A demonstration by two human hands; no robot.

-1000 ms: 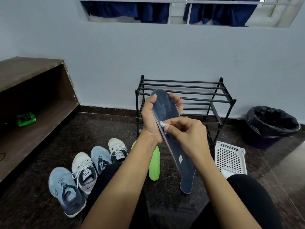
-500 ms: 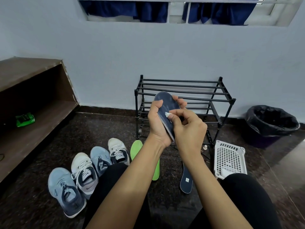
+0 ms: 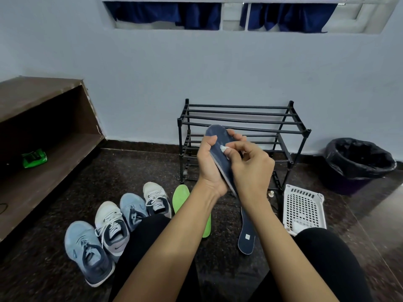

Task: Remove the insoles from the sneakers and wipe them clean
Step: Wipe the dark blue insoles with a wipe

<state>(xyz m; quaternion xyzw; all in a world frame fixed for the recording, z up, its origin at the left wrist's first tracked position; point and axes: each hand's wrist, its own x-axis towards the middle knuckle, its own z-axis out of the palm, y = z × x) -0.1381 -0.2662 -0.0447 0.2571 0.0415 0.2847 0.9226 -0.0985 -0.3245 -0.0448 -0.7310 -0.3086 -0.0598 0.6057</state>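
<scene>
Centre of frame: the person's left hand (image 3: pixel 209 168) gripped the dark blue insole (image 3: pixel 218 138) toe-end up, in front of the black shoe rack (image 3: pixel 239 114). The thumb lay on one edge and the fingers (image 3: pixel 236 134) were curled round the other. The heel end hung out below the right wrist, lower centre.

The right hand (image 3: pixel 250 171) pinched a small white wad (image 3: pixel 223 148) between thumb and forefinger, pressed onto the insole's face.

Change over the last second: the wad had travelled from mid-insole up to near the toe, and both hands had lifted slightly toward the rack.

Reading: one upward wiping stroke was almost spent. The forefoot was being covered, and the heel half probably still wanted a pass.

Lower left: the green insole (image 3: pixel 182 197) lay on the floor beside four sneakers (image 3: pixel 109 227). Could not tell whether it had been wiped.
</scene>
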